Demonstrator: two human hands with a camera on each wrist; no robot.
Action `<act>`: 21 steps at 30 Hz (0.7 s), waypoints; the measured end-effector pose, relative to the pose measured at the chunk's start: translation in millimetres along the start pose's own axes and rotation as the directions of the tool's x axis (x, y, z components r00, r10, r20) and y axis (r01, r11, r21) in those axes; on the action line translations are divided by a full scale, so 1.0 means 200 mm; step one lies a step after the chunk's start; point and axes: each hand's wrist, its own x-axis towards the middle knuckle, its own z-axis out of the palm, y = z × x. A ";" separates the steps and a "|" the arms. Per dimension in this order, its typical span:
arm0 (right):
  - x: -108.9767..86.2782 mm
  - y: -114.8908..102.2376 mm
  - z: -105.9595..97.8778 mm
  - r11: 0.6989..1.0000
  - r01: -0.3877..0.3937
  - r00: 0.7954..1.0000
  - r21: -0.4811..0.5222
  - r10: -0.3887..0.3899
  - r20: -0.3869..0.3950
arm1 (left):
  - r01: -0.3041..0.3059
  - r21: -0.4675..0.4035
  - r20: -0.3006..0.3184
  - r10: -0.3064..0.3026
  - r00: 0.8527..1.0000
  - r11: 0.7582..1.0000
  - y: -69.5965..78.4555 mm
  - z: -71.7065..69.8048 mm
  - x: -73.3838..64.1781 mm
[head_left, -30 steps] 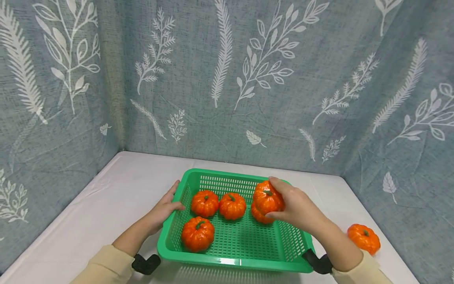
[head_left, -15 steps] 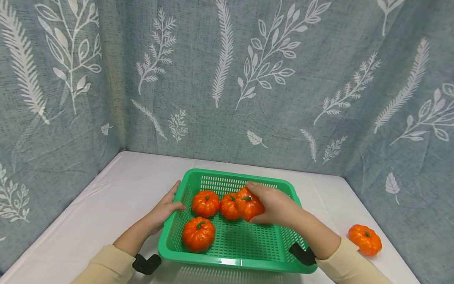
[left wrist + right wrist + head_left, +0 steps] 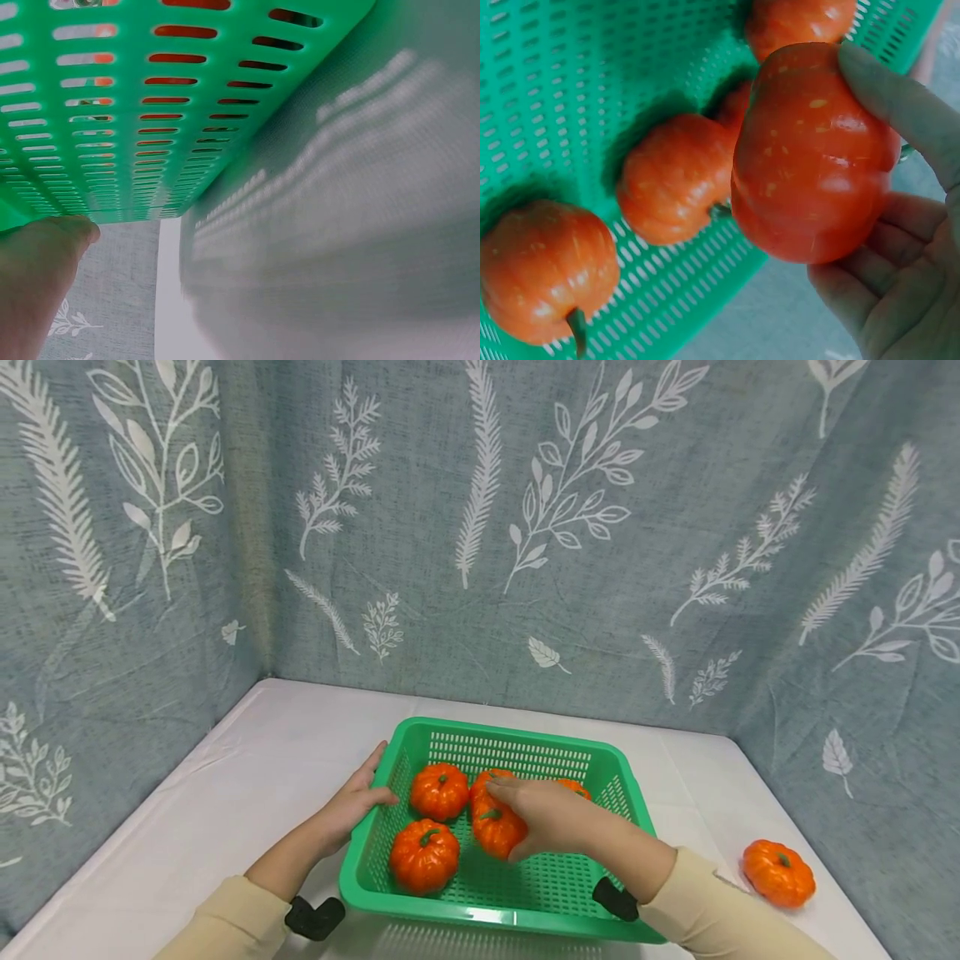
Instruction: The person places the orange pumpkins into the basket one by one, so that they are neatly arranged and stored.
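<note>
An orange toy-like pumpkin with a green stem is gripped by my right hand, over the middle of a green slotted plastic basket. In the right wrist view, thumb and fingers curl round the held pumpkin. My left hand holds the basket's left rim, thumb over the inner side. Inside the basket sit a back-left pumpkin, a front-left pumpkin, a back-middle pumpkin partly covered by the held one, and a right pumpkin mostly behind my right hand.
Another pumpkin lies outside the basket on the white tabletop, near its right edge. A grey-green leaf-patterned curtain stands round the back and sides of the table.
My right hand has carried its pumpkin leftward and toward the front, from above the right pumpkin to the basket's middle. My left hand keeps its place on the rim.
</note>
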 end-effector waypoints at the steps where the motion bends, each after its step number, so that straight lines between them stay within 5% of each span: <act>1: 0.00 0.00 0.01 1.000 -0.001 1.000 0.001 0.001 0.016 | -0.001 0.000 0.000 0.001 1.000 1.000 0.00 0.00 0.00; 21: 0.08 0.02 0.16 0.997 0.081 0.980 0.010 -0.082 0.183 | -0.005 -0.004 -0.015 0.005 1.000 1.000 0.00 0.03 -0.03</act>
